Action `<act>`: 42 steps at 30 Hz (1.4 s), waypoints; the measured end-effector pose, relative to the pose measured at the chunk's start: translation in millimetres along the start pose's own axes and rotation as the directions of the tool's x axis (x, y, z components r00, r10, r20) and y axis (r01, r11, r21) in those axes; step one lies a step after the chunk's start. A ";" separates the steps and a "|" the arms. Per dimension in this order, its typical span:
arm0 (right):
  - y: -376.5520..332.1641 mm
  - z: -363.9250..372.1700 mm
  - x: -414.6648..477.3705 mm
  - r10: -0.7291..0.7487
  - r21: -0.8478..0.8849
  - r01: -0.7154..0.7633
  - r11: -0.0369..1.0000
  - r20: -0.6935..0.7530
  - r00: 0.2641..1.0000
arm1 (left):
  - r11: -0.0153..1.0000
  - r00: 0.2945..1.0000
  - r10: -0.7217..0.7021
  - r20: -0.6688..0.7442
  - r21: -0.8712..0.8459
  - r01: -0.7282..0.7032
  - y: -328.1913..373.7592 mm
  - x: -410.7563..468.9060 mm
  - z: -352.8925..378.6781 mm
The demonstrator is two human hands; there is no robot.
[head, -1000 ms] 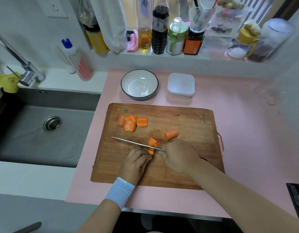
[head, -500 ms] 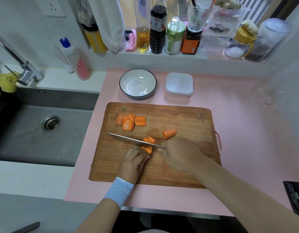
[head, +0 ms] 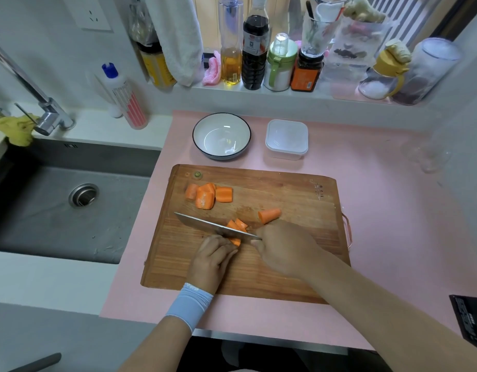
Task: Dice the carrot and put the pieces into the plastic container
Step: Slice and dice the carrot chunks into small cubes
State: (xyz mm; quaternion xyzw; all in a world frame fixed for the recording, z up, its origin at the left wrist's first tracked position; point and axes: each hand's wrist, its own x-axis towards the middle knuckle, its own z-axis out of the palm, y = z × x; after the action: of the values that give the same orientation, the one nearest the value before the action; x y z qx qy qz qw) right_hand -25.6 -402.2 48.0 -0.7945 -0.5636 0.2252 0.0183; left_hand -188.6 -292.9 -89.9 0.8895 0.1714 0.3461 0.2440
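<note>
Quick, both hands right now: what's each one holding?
Left hand: closed, fingers curled on the carrot piece being cut.
Right hand: closed, gripping the knife.

Matt wooden board [head: 285,210], shiny metal knife [head: 205,224]

On the tabletop [head: 379,183], the cutting board [head: 285,205] carries carrot chunks [head: 208,196]; behind the board sit bowl [head: 222,135] and plastic container [head: 286,139], the sink [head: 57,210] to its left.

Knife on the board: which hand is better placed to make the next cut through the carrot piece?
Right. The right hand holds the knife with its blade across the carrot piece, which the left hand steadies from the near side.
</note>
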 end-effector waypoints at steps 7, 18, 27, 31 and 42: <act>-3.6 -6.3 3.2 0.028 0.010 -0.029 1.000 0.095 0.995 | 1.000 1.000 -0.017 -0.005 0.011 0.017 3.0 1.7 -1.4; -10.1 -16.5 7.9 0.078 -0.053 -0.069 0.996 0.202 0.976 | 1.000 1.000 0.002 -0.027 -0.028 -0.002 -4.0 -0.2 1.8; -18.7 -10.2 8.6 0.112 -0.065 -0.100 0.993 0.198 0.974 | 0.998 0.999 0.007 -0.038 -0.065 -0.009 -5.5 -2.1 4.7; -17.2 -5.6 9.3 0.097 -0.078 -0.085 0.993 0.178 0.979 | 0.997 0.999 0.016 -0.037 -0.076 -0.018 -5.6 0.2 2.6; -10.0 4.0 11.6 0.042 -0.071 -0.031 0.997 0.156 0.987 | 0.997 0.999 0.020 -0.036 -0.075 -0.022 -6.7 0.5 1.1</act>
State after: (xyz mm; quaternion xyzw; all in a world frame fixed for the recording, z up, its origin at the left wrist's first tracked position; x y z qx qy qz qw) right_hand -32.9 -388.9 43.3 -0.7846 -0.5560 0.2682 -0.0577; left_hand -188.3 -287.5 -94.0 0.8753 0.1532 0.3703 0.2707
